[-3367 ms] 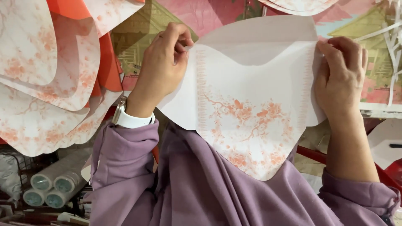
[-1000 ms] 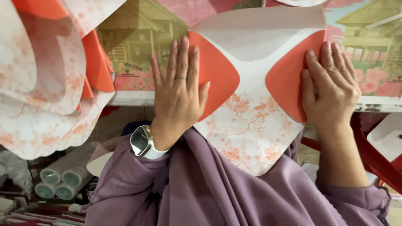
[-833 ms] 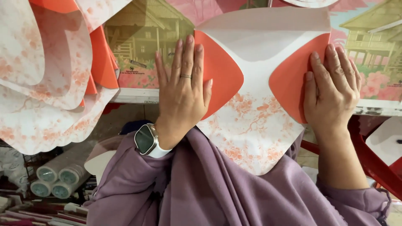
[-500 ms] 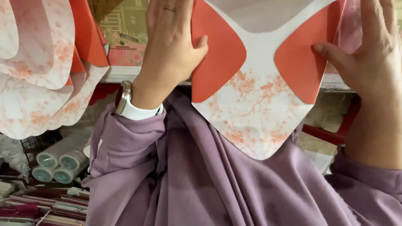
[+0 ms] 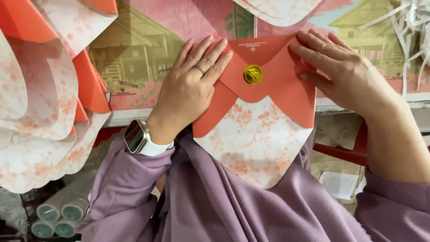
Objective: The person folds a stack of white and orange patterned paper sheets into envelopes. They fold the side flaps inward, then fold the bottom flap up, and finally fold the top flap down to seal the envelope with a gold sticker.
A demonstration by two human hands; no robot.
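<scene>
I am leaning over a printed sheet [image 5: 148, 54] showing wooden houses in green, yellow and pink, which is lying across the work surface and serving here as my landmark. Left of that sheet, a stack of unfolded paper blanks [image 5: 40, 116] with pale floral faces and orange backs is fanning out in curved petals. On the sheet's lower middle, the envelope [image 5: 257, 134] is lying, its orange side flaps folded inward over a white body with orange blossom print, its pointed end hanging past the sheet's near edge over my purple clothing. My right hand [image 5: 345, 71] is pressing flat on the envelope's right flap, fingers spread and gripping nothing. My left hand [image 5: 188, 89] is lying flat on the left flap, fingers together and extended, likewise holding nothing. Below the sheet's left end, some pale green rolls [image 5: 53, 219] are lying end-on. A round gold seal [image 5: 253, 74] is sitting on the orange top flap, between my hands.
</scene>
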